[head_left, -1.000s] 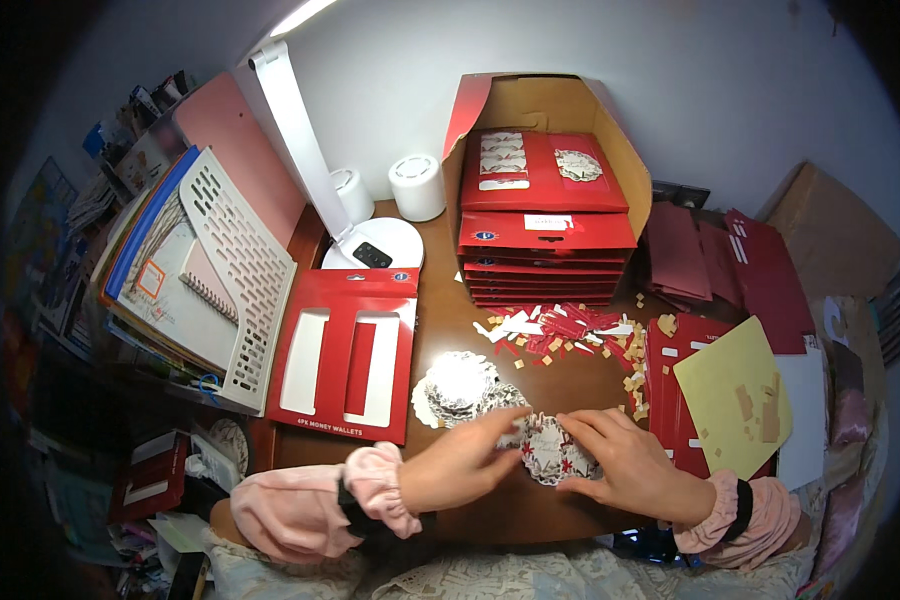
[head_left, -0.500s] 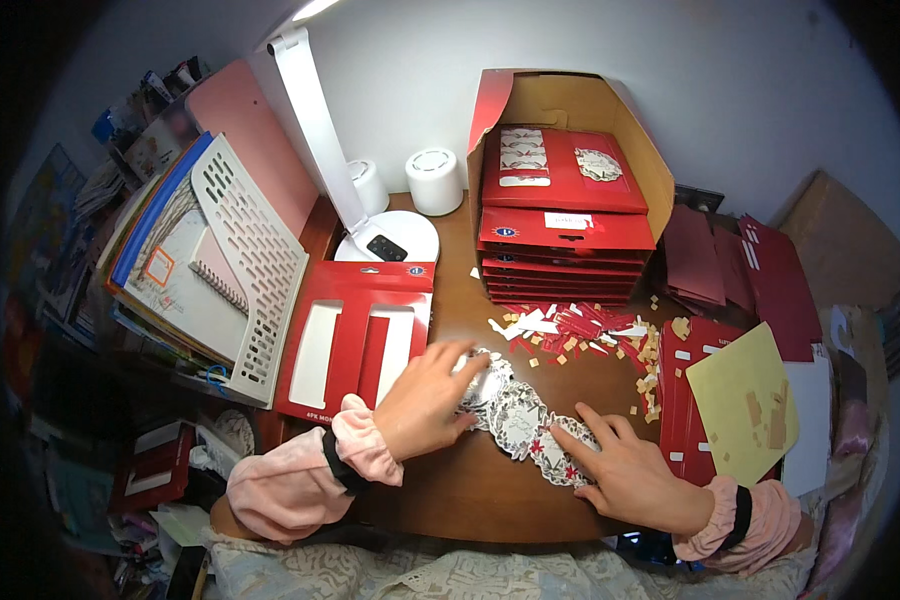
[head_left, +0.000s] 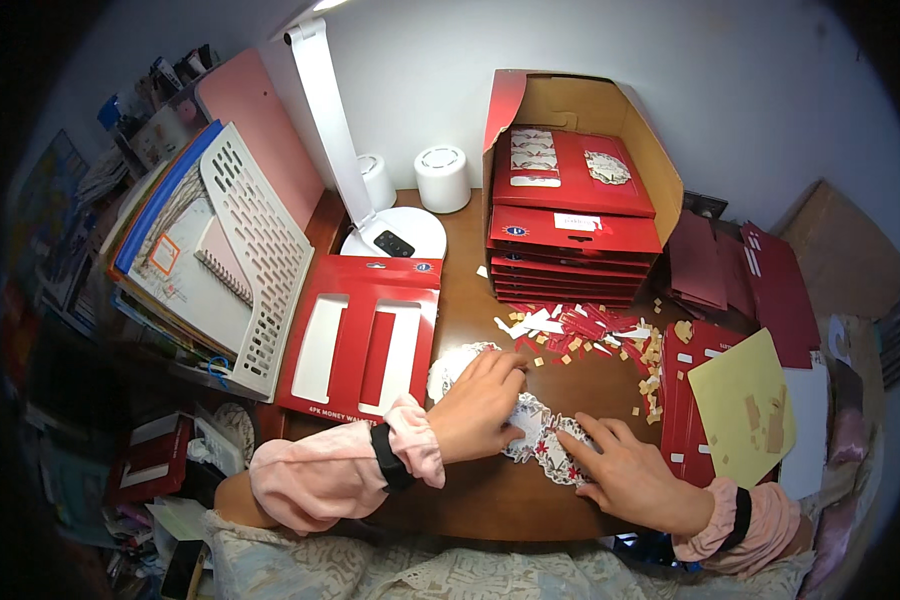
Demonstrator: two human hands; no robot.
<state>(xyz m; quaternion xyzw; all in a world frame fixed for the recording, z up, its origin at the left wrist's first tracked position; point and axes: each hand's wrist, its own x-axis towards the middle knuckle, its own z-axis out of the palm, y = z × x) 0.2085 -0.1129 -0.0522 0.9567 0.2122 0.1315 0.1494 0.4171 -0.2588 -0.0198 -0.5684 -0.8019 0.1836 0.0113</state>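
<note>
The person's right hand (head_left: 638, 478) lay with fingers spread, its index fingertip on a scalloped, red-flowered paper cutout (head_left: 560, 458) and its thumb near the lower edge, apparently to steady the piece against the desk. The left hand (head_left: 478, 408) arched over the next lacy cutout (head_left: 526, 425), thumb and index finger apart; whether its hidden fingertips pinched anything could not be told. Both cutouts lay flat near the front of the desk, overlapping in a slanting row that ran up to a pale pile of cutouts (head_left: 454, 372), partly covered by the left hand. Just left of the pile lay a red cardboard wallet package (head_left: 360, 330) with two windows, probably kept there for easy reach. Beyond the hands, red and white paper strips (head_left: 580, 322) and tan squares (head_left: 650, 375) were strewn over the brown wooden desk (head_left: 450, 505), before an open carton (head_left: 660, 170) of stacked red packages (head_left: 576, 250), likely stored there to save room. A yellow sheet (head_left: 720, 420) overlapped red card at the right. At the left a perforated white file rack (head_left: 255, 260) held folders, and a white desk lamp (head_left: 332, 130) stood against the pale wall (head_left: 750, 100).
</note>
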